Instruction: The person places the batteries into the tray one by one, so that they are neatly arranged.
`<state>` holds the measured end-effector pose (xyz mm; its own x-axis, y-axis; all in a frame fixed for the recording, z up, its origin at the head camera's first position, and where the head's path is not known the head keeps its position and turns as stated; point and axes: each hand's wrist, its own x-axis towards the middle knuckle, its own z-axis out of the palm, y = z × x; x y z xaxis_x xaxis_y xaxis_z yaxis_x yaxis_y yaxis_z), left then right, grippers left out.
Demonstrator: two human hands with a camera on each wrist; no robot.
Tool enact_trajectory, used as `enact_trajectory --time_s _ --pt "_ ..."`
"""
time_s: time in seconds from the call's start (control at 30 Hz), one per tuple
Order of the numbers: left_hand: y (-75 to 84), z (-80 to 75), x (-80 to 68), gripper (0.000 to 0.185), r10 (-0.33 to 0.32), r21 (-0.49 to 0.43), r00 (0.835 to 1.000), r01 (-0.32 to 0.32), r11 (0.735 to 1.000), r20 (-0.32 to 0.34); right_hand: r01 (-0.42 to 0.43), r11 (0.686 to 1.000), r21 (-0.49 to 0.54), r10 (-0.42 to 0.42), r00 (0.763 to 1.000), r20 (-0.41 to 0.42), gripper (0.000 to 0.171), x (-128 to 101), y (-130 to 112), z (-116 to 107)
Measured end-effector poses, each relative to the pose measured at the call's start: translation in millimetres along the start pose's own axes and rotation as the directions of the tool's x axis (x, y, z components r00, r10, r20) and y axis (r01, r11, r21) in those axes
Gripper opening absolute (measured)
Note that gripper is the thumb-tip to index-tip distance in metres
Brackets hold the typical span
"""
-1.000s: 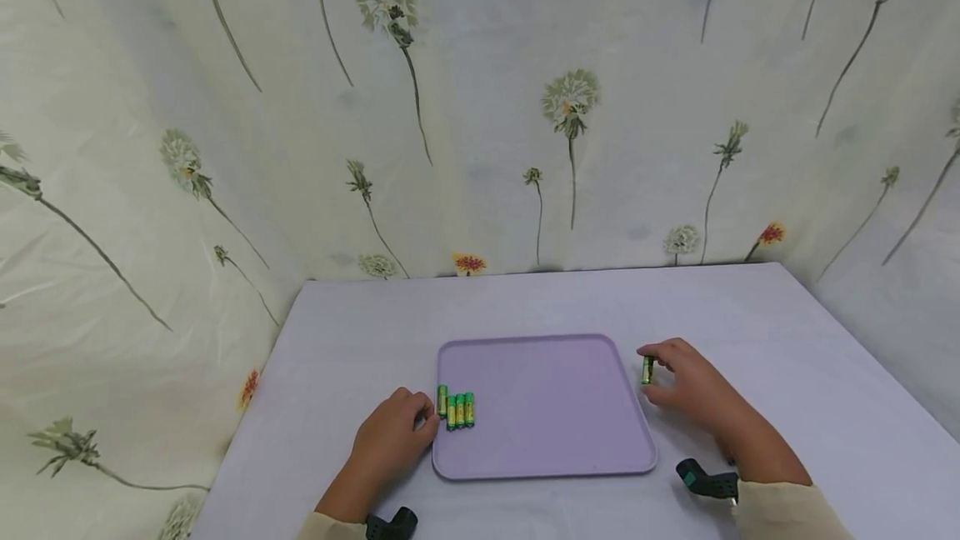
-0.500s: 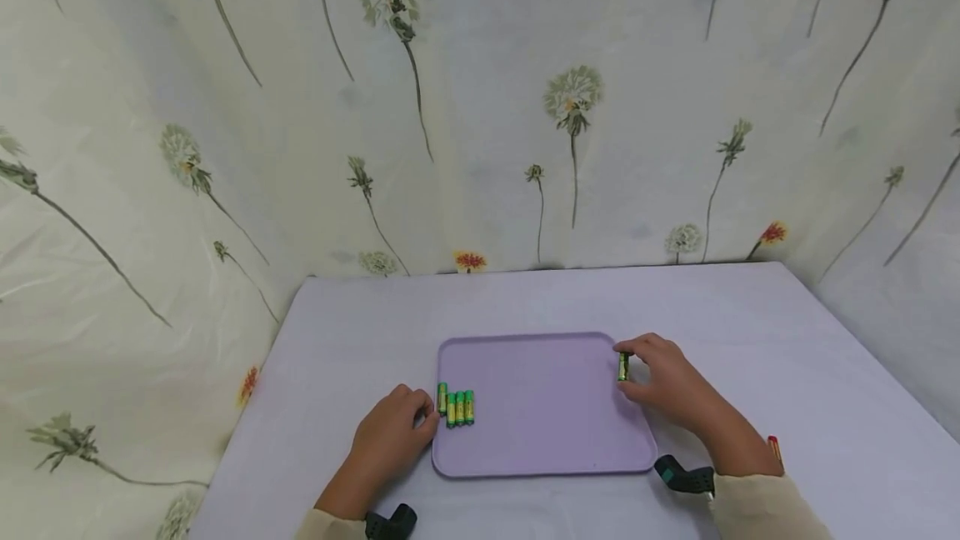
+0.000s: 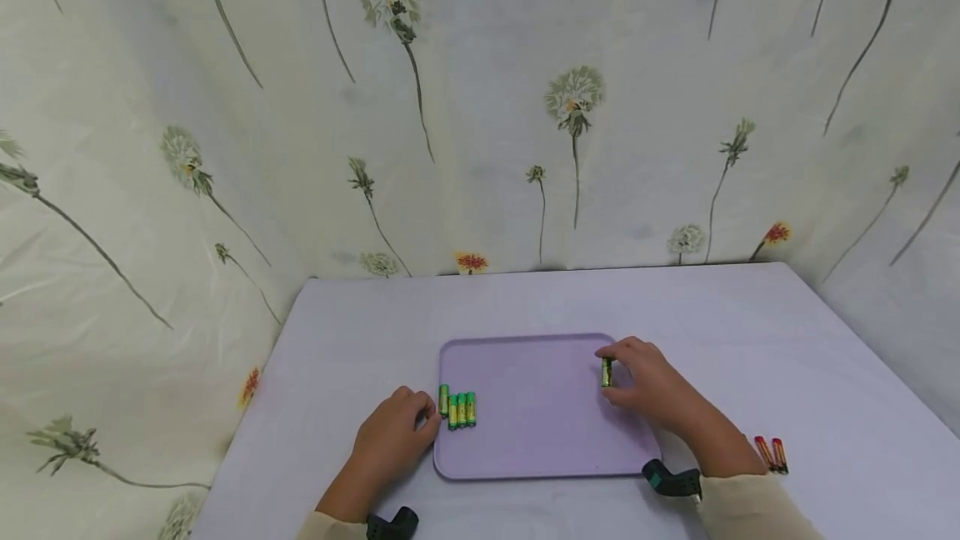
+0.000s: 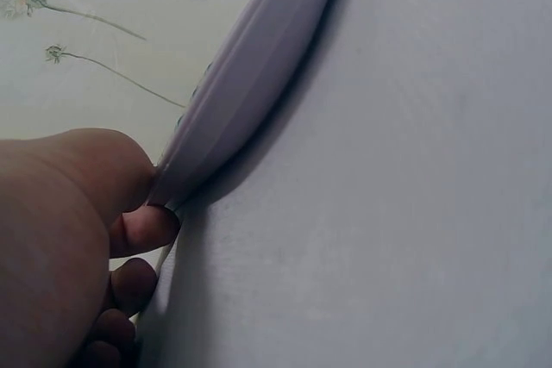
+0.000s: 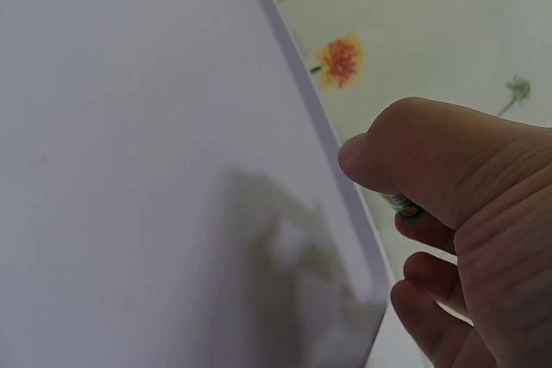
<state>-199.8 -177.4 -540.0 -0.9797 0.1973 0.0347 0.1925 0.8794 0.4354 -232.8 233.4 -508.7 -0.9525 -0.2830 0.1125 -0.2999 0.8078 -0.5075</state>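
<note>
My right hand [image 3: 647, 382] pinches a green-and-gold battery [image 3: 607, 372] between thumb and fingertips, over the right part of the lilac tray [image 3: 540, 432]. Only one end of that battery [image 5: 404, 206] shows in the right wrist view; the fingers cover the rest. At the tray's left edge, several green-and-yellow batteries [image 3: 461, 410] lie side by side, the leftmost set slightly farther back. My left hand [image 3: 393, 436] is beside them, and in the left wrist view its thumb [image 4: 121, 170] and forefinger pinch the tray's rim [image 4: 233, 101].
Two red-topped batteries [image 3: 771, 454] lie on the white-covered table [image 3: 817, 373], right of the tray and close to my right sleeve [image 3: 750, 507]. A curtain [image 3: 480, 107] with a dandelion print hangs behind the table's far edge.
My right hand has carried its battery leftward, from beside the tray to above its right part. The red-topped batteries have come into view from behind my forearm. The left hand stays put.
</note>
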Motion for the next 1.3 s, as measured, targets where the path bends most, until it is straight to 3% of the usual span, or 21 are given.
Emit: enact_trajectory --time_s 0.43,0.87,1.3 --pt "1.3 -0.2 -1.5 0.012 -0.008 0.001 1.000 0.008 1.000 0.011 0.085 0.996 -0.032 -0.083 0.996 0.039 0.048 5 -12 18" --pt "1.9 -0.7 -1.7 0.012 -0.006 0.014 1.000 0.005 1.000 0.006 0.125 0.986 -0.110 -0.113 0.988 0.104 0.045 15 -22 25" --pt "3.3 -2.3 -2.0 0.012 0.005 0.023 1.000 -0.005 1.000 -0.011 0.098 0.984 -0.147 -0.076 0.986 0.150 0.045 20 -37 28"
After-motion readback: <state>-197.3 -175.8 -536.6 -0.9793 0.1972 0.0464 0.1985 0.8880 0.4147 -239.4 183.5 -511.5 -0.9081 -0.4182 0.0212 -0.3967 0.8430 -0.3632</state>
